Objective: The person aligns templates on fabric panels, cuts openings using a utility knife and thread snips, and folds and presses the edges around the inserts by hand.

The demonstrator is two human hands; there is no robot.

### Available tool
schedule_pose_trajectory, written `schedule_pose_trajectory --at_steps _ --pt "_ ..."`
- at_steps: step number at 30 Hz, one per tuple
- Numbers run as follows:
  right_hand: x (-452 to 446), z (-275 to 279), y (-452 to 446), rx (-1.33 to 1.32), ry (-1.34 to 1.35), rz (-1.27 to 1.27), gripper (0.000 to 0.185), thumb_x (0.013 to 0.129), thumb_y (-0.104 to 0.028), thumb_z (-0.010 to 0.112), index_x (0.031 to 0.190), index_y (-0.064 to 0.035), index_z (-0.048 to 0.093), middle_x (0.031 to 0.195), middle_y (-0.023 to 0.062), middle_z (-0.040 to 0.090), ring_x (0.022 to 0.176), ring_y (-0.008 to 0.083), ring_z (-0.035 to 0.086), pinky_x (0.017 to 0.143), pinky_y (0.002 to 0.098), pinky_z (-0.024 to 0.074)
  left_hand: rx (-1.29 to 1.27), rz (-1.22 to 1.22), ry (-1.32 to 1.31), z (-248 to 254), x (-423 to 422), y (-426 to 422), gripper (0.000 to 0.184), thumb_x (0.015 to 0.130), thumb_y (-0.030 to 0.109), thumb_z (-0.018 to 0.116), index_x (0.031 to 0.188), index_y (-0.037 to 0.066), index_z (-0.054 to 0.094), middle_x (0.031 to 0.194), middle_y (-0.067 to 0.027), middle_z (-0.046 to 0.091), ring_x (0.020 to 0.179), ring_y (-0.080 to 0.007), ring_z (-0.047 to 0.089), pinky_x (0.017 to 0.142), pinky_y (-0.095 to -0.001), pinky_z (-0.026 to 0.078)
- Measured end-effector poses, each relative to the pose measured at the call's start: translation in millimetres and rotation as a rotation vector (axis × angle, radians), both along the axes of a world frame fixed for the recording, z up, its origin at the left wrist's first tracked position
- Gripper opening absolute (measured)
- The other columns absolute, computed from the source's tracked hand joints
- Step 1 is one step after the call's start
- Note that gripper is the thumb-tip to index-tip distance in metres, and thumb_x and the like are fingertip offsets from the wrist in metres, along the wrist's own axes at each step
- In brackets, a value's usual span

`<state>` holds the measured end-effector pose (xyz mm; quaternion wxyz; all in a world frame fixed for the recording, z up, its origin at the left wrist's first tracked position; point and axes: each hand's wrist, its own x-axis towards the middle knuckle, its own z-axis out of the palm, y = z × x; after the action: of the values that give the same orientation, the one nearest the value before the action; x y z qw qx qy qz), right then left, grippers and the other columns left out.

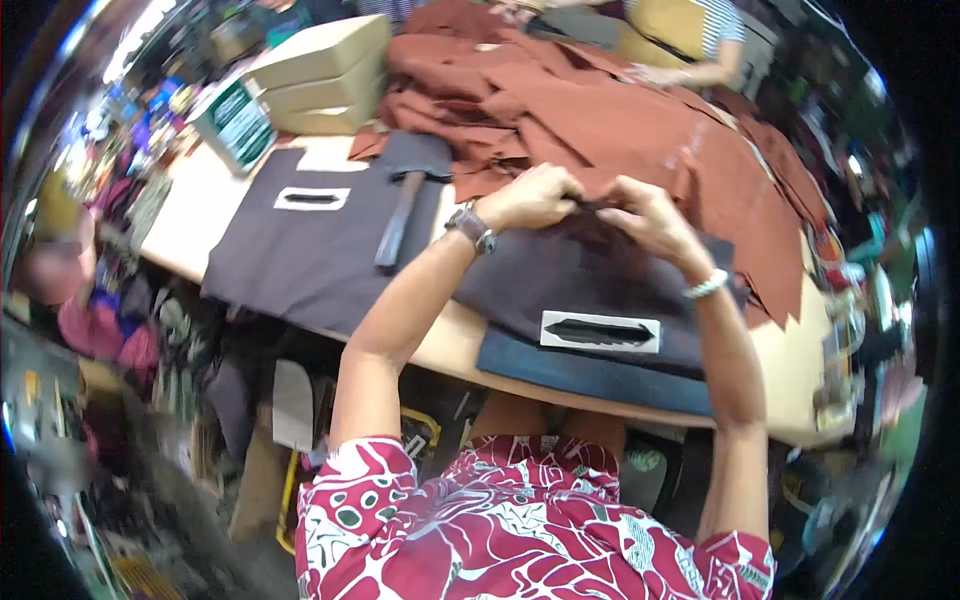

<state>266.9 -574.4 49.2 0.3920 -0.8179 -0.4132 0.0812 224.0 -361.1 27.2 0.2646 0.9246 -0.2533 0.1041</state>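
Note:
My left hand [530,197] and my right hand [650,220] are close together above the table, fingers pinched. Between them is the far edge of a dark leather-like sheet [505,275], which looks raised and crumpled there. The rest of the sheet lies on the table in front of me. On its near part is a white rectangle with a black feather-like shape [600,332]. A dark blue sheet [590,372] shows beneath it. Left of my hands, a hammer-shaped tool with a grey-blue handle [399,222] rests on another dark sheet [290,255].
Reddish-brown leather-like sheets [620,120] are heaped across the far side. Several stacked cardboard boxes [325,85] and a green-and-white box [235,125] stand at the back left. A co-worker's arm [700,72] reaches in from the far right. The table edge [450,358] runs before me.

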Motion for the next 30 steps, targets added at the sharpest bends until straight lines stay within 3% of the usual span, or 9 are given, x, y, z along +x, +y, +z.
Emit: schedule_pose_trajectory --at_steps 6,16,20,21,22,24,26,28,30 --pt "0.7 63.4 15.7 -0.308 -0.127 0.208 0.037 0.068 -0.004 0.065 0.104 0.0016 0.061 0.090 0.0205 0.066 0.086 0.0311 0.064 0.078 0.0373 0.0481 0.169 0.233 -0.188 91.9 -59.7 124.0 0.023 0.076 0.012 0.061 0.095 0.000 0.065 0.088 -0.0170 0.065 0.084 -0.0311 0.063 0.078 -0.0374 0.049" --pt "102.7 87.0 116.5 -0.405 -0.356 -0.047 0.024 0.083 -0.015 0.053 0.101 -0.0014 0.063 0.070 0.0191 0.063 0.058 0.0262 0.062 0.059 0.0383 0.0489 0.771 1.010 -0.333 140.9 -54.0 276.3 0.020 0.079 0.017 0.059 0.088 0.004 0.070 0.089 -0.0185 0.067 0.085 -0.0317 0.066 0.074 -0.0419 0.052" --pt "106.6 103.8 159.2 0.028 -0.071 -0.317 0.034 0.097 -0.029 0.039 0.119 -0.0122 0.057 0.057 0.0093 0.061 0.040 0.0148 0.051 0.042 0.0311 0.0438 0.457 1.310 -0.385 157.2 -16.8 310.2 0.022 0.083 0.021 0.054 0.094 0.013 0.071 0.092 -0.0144 0.067 0.089 -0.0339 0.065 0.079 -0.0420 0.051" --pt "119.8 110.1 167.8 0.192 -0.011 -0.245 0.039 0.098 -0.027 0.036 0.135 -0.0163 0.045 0.056 0.0054 0.059 0.035 0.0102 0.045 0.034 0.0251 0.0363 0.315 1.254 -0.503 168.6 -28.3 292.9 0.032 0.084 0.023 0.046 0.086 0.001 0.070 0.092 -0.0238 0.066 0.089 -0.0342 0.066 0.080 -0.0392 0.052" --pt "89.5 129.9 168.5 0.286 0.056 -0.249 0.038 0.098 -0.027 0.038 0.134 -0.0172 0.046 0.072 0.0074 0.066 0.047 0.0098 0.053 0.042 0.0244 0.0430 0.104 1.249 -0.608 167.9 -15.1 318.1 0.026 0.084 0.022 0.053 0.091 0.004 0.071 0.090 -0.0196 0.068 0.085 -0.0289 0.067 0.079 -0.0350 0.052" --pt "81.9 134.1 182.5 0.639 0.114 -0.215 0.036 0.098 -0.024 0.040 0.132 -0.0157 0.050 0.091 0.0074 0.067 0.069 0.0095 0.060 0.057 0.0242 0.0502 0.477 1.403 -0.503 176.0 39.3 452.0 0.030 0.086 0.023 0.051 0.104 0.005 0.067 0.098 -0.0161 0.068 0.093 -0.0261 0.065 0.083 -0.0355 0.049" --pt "99.6 129.3 185.4 0.880 0.058 -0.094 0.033 0.097 -0.018 0.043 0.127 -0.0139 0.055 0.106 0.0049 0.063 0.090 0.0111 0.061 0.071 0.0251 0.0520 -0.445 1.145 -0.698 193.7 -22.8 347.8 0.047 0.087 0.043 0.045 0.105 0.005 0.066 0.103 -0.0206 0.065 0.086 -0.0300 0.063 0.083 -0.0420 0.049" --pt "75.3 126.5 182.5 1.025 -0.025 -0.020 0.029 0.094 -0.016 0.051 0.120 -0.0057 0.059 0.108 0.0059 0.063 0.094 0.0127 0.061 0.078 0.0263 0.0515 -0.789 1.014 -0.751 187.9 -50.2 331.4 0.051 0.087 0.051 0.047 0.092 0.003 0.066 0.086 -0.0124 0.065 0.077 -0.0212 0.062 0.062 -0.0355 0.048" --pt "25.0 120.7 178.4 1.173 0.113 0.111 0.027 0.092 -0.015 0.055 0.114 -0.0007 0.062 0.107 0.0070 0.064 0.094 0.0128 0.061 0.080 0.0278 0.0507 -0.836 0.848 -0.761 169.3 -81.4 317.8 0.058 0.084 0.061 0.051 0.094 0.006 0.066 0.084 -0.0085 0.064 0.073 -0.0203 0.061 0.062 -0.0336 0.048"
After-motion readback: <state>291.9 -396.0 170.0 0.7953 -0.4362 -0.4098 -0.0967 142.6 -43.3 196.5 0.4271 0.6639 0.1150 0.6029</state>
